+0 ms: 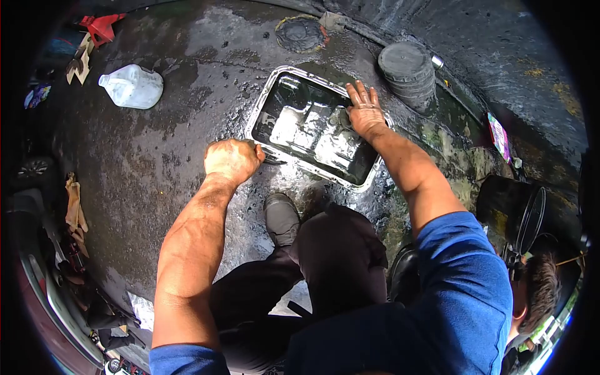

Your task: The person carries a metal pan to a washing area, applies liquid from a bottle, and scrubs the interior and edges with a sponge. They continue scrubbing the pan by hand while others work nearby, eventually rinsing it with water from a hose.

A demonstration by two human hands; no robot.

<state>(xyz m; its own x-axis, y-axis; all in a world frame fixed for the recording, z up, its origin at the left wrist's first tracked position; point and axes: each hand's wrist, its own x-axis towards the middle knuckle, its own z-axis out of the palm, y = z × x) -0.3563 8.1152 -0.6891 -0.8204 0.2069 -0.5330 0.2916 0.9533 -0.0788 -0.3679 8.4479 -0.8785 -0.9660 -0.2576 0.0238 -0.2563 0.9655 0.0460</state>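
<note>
A metal oil pan (294, 164) lies on the wet dark ground in front of me, its hollow side up. Its pale flange has bolt holes all round, and liquid or a wet sheen glints inside. My right hand (366, 112) rests on the pan's far right rim with fingers stretched out and spread. Beside the near left edge, my left hand (232, 161) is closed in a fist. Something dark juts from it toward the pan's rim, but its kind is hidden. Both hands are smeared with grime.
A whitish plastic jug (139, 87) lies on its side at upper left. A grimy bucket (407, 76) stands beyond the pan at right, near a wall. A black container (509, 212) sits at far right. Another person's head (542, 287) shows at lower right.
</note>
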